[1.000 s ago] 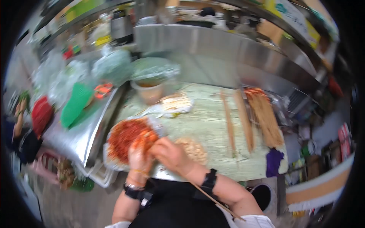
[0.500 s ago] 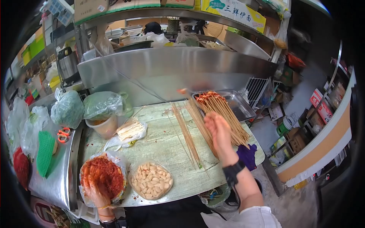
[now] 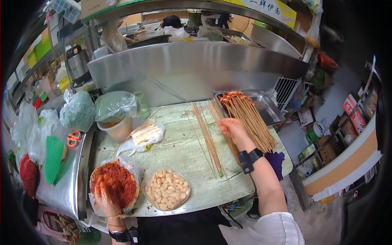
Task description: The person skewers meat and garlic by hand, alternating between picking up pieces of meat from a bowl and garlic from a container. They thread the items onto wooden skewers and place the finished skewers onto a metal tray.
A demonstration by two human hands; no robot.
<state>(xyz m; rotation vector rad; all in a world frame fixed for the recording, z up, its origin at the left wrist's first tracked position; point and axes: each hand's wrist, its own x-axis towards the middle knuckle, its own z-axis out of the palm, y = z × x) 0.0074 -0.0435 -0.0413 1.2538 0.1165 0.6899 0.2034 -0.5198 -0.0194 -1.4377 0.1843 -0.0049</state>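
My left hand (image 3: pixel 105 197) is in a plastic-lined bowl of red chili mixture (image 3: pixel 121 179). Its fingers are smeared red and bent together; what they hold, if anything, is hidden. My right hand (image 3: pixel 234 130) is over a row of bare bamboo skewers (image 3: pixel 217 109), fingers curled in a pinch; I cannot make out whether a skewer is between them. Beside it, many skewers with red-coated food at their far ends (image 3: pixel 249 122) lie piled partly over a metal tray (image 3: pixel 267 107). More thin skewers (image 3: pixel 207 136) lie mid-table. Pale peeled cloves, apparently garlic, fill a clear tub (image 3: pixel 167 190).
Enoki-like white strands (image 3: pixel 146 132) lie on a plastic bag. Behind them stands a bag-covered tub (image 3: pixel 115 127). Orange-handled scissors (image 3: pixel 74 139) and filled bags are on the left metal surface. A steel panel (image 3: pixel 196 67) borders the table's back; purple cloth (image 3: pixel 275 163) lies at right.
The view has shifted slightly. My right hand has gone from extended fingers to a curled pinch over the bare skewers. My left hand stays in the red mixture, its fingers more bent.
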